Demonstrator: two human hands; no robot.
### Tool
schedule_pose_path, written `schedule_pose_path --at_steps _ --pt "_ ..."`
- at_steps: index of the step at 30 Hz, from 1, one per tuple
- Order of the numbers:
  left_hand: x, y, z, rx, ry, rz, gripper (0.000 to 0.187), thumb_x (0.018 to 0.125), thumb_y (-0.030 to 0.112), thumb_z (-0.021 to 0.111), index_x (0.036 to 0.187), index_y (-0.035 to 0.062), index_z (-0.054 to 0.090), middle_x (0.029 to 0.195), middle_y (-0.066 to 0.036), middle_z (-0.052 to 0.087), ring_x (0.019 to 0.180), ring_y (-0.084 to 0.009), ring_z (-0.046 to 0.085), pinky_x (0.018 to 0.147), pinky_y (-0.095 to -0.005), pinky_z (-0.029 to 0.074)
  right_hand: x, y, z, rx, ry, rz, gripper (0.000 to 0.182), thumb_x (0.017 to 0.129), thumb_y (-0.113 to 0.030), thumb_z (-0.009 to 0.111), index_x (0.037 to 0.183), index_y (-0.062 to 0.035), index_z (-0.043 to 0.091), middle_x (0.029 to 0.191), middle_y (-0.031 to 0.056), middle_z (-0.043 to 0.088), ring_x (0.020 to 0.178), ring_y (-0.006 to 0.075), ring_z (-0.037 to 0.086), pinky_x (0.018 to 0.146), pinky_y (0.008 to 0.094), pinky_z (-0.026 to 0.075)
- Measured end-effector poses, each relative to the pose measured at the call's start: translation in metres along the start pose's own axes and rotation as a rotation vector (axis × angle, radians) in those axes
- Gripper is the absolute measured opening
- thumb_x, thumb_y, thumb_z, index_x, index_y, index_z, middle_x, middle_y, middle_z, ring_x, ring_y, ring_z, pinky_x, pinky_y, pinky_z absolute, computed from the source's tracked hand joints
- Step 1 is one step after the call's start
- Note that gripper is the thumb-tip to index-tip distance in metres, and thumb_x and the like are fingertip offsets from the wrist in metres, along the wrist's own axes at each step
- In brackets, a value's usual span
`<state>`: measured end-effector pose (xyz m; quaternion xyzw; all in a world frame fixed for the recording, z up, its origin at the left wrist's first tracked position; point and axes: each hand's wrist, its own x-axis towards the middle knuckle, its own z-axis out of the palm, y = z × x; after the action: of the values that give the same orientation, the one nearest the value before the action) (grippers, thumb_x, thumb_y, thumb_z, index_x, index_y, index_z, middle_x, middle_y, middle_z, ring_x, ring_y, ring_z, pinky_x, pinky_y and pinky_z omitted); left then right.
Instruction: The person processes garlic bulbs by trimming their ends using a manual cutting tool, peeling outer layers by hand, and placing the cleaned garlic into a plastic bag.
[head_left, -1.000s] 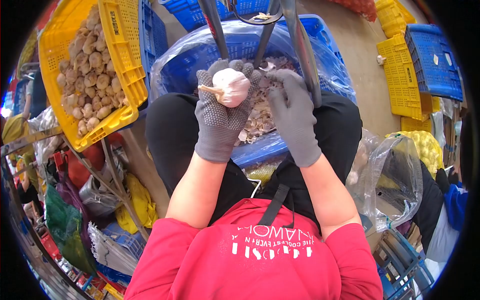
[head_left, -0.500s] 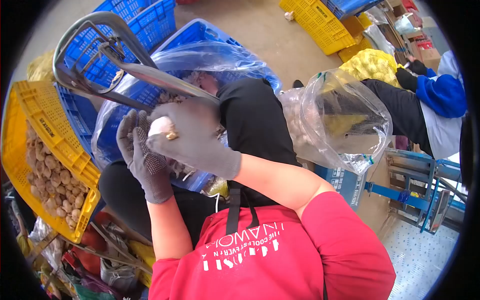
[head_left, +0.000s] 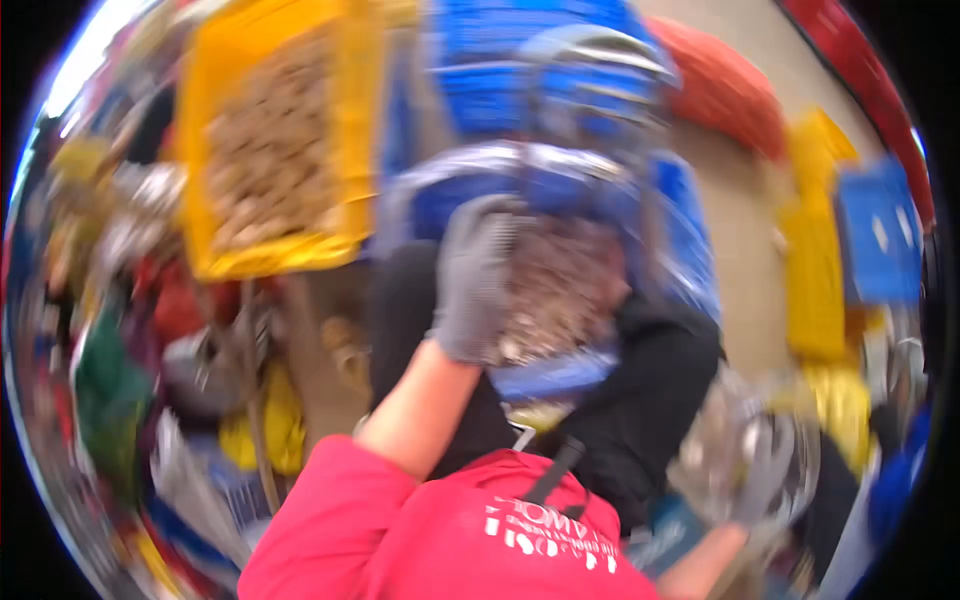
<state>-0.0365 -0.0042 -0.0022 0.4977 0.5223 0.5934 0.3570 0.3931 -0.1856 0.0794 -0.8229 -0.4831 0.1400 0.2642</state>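
Note:
The whole view is smeared by motion. My left hand, in a grey glove, hovers at the left side of a plastic-lined blue crate between my knees. Its fingers are too blurred to read. Peelings, which look like garlic skins, fill this crate. Far to the right, my gloved right hand is at a clear plastic bag beside my knee. Blur hides its fingers and anything they may hold.
A yellow crate of garlic bulbs stands at the upper left. A metal frame rises over the lined crate, with another blue crate behind. An orange-red sack and a yellow crate are on the right.
The view has swung left. My hands were together over the lined crate, a white garlic bulb at the right one; now my right hand is far right at the clear bag.

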Motion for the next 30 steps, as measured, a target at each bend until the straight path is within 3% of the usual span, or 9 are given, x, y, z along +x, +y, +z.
schedule_pose_path --at_steps 2,4,10,14,17,20,24,28,30 --pt "0.01 0.04 -0.01 -0.706 0.12 -0.233 0.021 0.096 0.008 0.049 0.115 0.0011 0.055 0.104 -0.005 0.06 0.094 -0.0118 0.059 0.085 -0.0239 0.047 0.005 0.018 0.009 -0.296 0.02 -0.132 0.039 0.094 -0.021 0.052 0.124 0.0039 0.052 0.125 0.0183 0.055 0.114 0.0277 0.052 0.099 0.0344 0.041" --pt "0.03 0.052 -0.04 -0.561 0.198 -0.117 0.015 0.095 0.006 0.052 0.108 0.0027 0.06 0.096 -0.001 0.059 0.087 -0.0065 0.054 0.08 -0.0209 0.045 0.024 -0.013 0.015 -0.133 -0.054 0.007 0.035 0.096 -0.018 0.049 0.122 0.0048 0.052 0.123 0.0179 0.056 0.114 0.0279 0.053 0.099 0.0338 0.041" --pt "0.11 -0.039 -0.205 0.386 0.432 0.181 0.019 0.091 0.012 0.059 0.106 0.0014 0.061 0.096 -0.009 0.065 0.087 -0.0182 0.061 0.08 -0.0285 0.048 0.035 -0.082 0.052 0.01 0.207 -0.269 0.026 0.098 -0.01 0.044 0.115 0.0063 0.055 0.116 0.0162 0.059 0.109 0.025 0.055 0.098 0.0312 0.041" --pt "0.155 -0.102 -0.293 1.097 0.461 0.072 0.034 0.084 0.025 0.059 0.113 0.0079 0.06 0.109 -0.016 0.061 0.103 -0.0346 0.058 0.089 -0.0422 0.047 0.019 -0.135 0.081 -0.023 0.036 -0.415 0.019 0.096 -0.005 0.045 0.109 0.0044 0.056 0.106 0.0125 0.059 0.102 0.022 0.055 0.092 0.0318 0.043" --pt "0.2 -0.122 -0.316 1.312 0.42 0.146 0.034 0.082 0.023 0.058 0.115 0.0154 0.06 0.112 -0.015 0.059 0.104 -0.0346 0.057 0.09 -0.045 0.046 0.019 -0.155 0.107 0.132 -0.058 -0.414 0.017 0.095 -0.002 0.046 0.108 0.0033 0.056 0.103 0.0114 0.059 0.099 0.0196 0.055 0.091 0.0303 0.043" --pt "0.24 -0.106 -0.298 1.325 0.319 -0.245 0.043 0.081 0.025 0.06 0.123 0.0201 0.053 0.124 -0.016 0.053 0.113 -0.0354 0.053 0.09 -0.0475 0.046 0.005 -0.221 0.116 -0.123 -0.067 -0.51 0.016 0.092 -0.013 0.059 0.098 0.001 0.066 0.094 0.0122 0.068 0.086 0.0242 0.064 0.081 0.0321 0.05" --pt "0.26 -0.127 -0.29 1.27 0.282 -0.388 0.064 0.08 0.033 0.068 0.137 0.0253 0.04 0.132 -0.016 0.048 0.12 -0.0341 0.05 0.096 -0.0458 0.045 0.014 -0.221 0.133 -0.125 -0.103 -0.555 0.016 0.092 -0.012 0.059 0.099 0.0013 0.066 0.094 0.0117 0.068 0.086 0.0241 0.064 0.08 0.032 0.05" --pt "0.248 -0.145 -0.307 1.118 0.299 -0.195 0.057 0.08 0.032 0.069 0.131 0.021 0.047 0.126 -0.014 0.053 0.114 -0.0328 0.055 0.093 -0.0396 0.047 0.023 -0.197 0.14 -0.082 -0.185 -0.46 0.015 0.093 -0.006 0.053 0.102 0.0019 0.062 0.098 0.0112 0.063 0.092 0.0229 0.06 0.085 0.0316 0.047" --pt "0.237 -0.141 -0.306 0.37 0.328 -0.038 0.049 0.085 0.03 0.065 0.128 0.0157 0.047 0.12 -0.009 0.057 0.106 -0.0255 0.059 0.085 -0.0355 0.052 0.024 -0.189 0.142 -0.042 -0.254 -0.351 0.017 0.094 -0.001 0.047 0.107 0.0032 0.057 0.102 0.011 0.059 0.098 0.019 0.056 0.09 0.0293 0.043"
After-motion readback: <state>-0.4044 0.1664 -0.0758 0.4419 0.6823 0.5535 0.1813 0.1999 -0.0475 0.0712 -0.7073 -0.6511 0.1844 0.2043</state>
